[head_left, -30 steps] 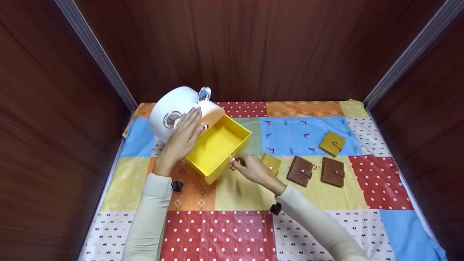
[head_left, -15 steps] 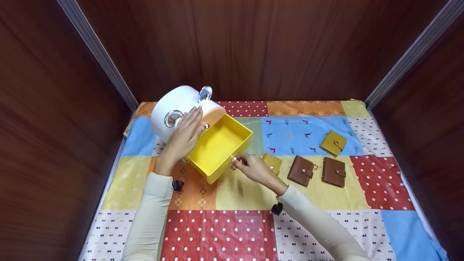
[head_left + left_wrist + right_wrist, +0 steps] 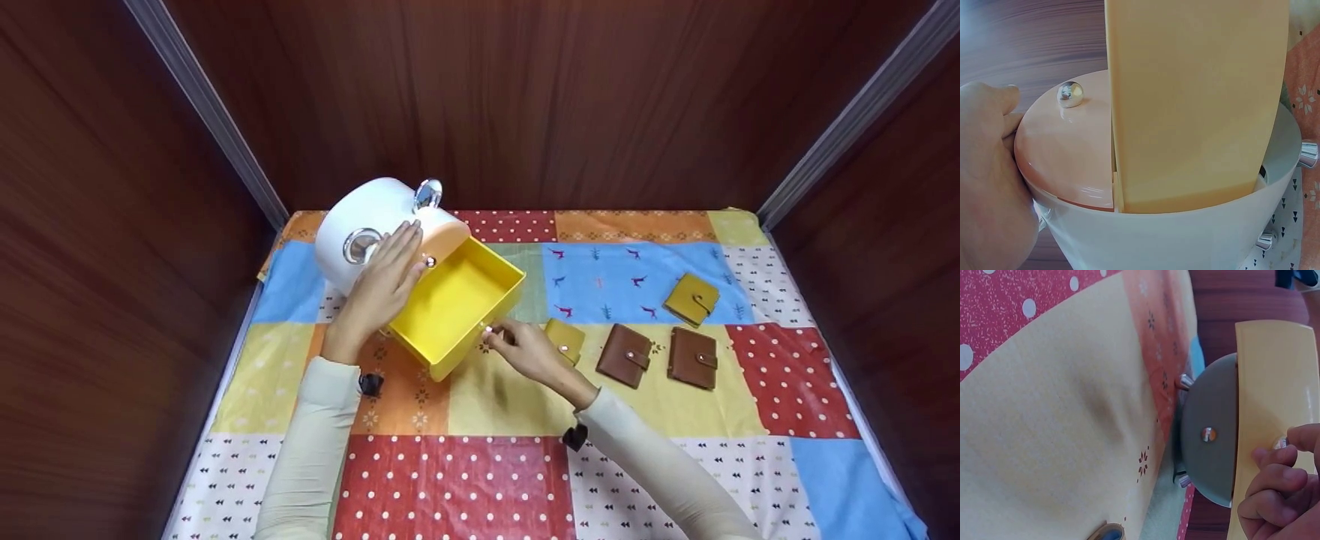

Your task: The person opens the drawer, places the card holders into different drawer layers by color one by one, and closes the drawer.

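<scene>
Yellow drawer (image 3: 454, 300) juts out; right hand (image 3: 526, 350) pinches its knob (image 3: 1280, 443); left hand (image 3: 381, 287) on white housing (image 3: 371, 202), fingers straight, together. Mustard wallet (image 3: 568, 336) just beside right hand.

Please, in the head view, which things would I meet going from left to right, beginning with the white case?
White case, drawer, right hand, left brown wallet, right brown wallet.
</scene>
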`<state>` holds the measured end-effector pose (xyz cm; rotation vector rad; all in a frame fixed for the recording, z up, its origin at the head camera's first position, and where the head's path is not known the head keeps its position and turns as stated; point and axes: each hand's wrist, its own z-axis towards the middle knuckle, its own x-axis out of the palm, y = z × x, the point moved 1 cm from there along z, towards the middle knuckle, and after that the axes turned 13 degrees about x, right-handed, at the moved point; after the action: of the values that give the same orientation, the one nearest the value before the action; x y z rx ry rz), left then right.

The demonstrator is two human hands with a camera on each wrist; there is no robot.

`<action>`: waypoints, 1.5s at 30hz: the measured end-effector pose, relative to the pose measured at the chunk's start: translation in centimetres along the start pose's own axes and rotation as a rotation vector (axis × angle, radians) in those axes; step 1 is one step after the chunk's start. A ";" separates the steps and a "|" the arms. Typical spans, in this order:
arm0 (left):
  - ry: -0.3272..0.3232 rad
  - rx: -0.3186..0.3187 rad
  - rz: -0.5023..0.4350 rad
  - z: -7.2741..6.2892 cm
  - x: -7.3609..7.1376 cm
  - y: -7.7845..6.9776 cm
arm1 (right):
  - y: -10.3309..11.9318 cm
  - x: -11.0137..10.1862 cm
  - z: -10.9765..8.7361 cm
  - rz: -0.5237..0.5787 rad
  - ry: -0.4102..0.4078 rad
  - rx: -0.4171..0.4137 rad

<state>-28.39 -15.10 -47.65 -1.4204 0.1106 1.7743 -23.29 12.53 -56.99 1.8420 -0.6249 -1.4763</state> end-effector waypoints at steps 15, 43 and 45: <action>-0.010 0.008 0.019 0.1 0.1 -0.1 | -1.8 -1.2 -0.5 0.101 0.016 0.045; -0.017 0.017 0.023 0.0 0.2 -0.1 | -6.8 -5.7 -0.5 0.115 -0.263 0.268; -0.022 0.019 0.021 0.0 0.3 -0.1 | -7.3 -5.9 -0.5 0.111 -0.275 0.284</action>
<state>-28.31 -14.91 -47.83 -1.3904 0.1310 1.8009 -24.56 21.65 -58.73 1.7879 -1.1015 -1.6475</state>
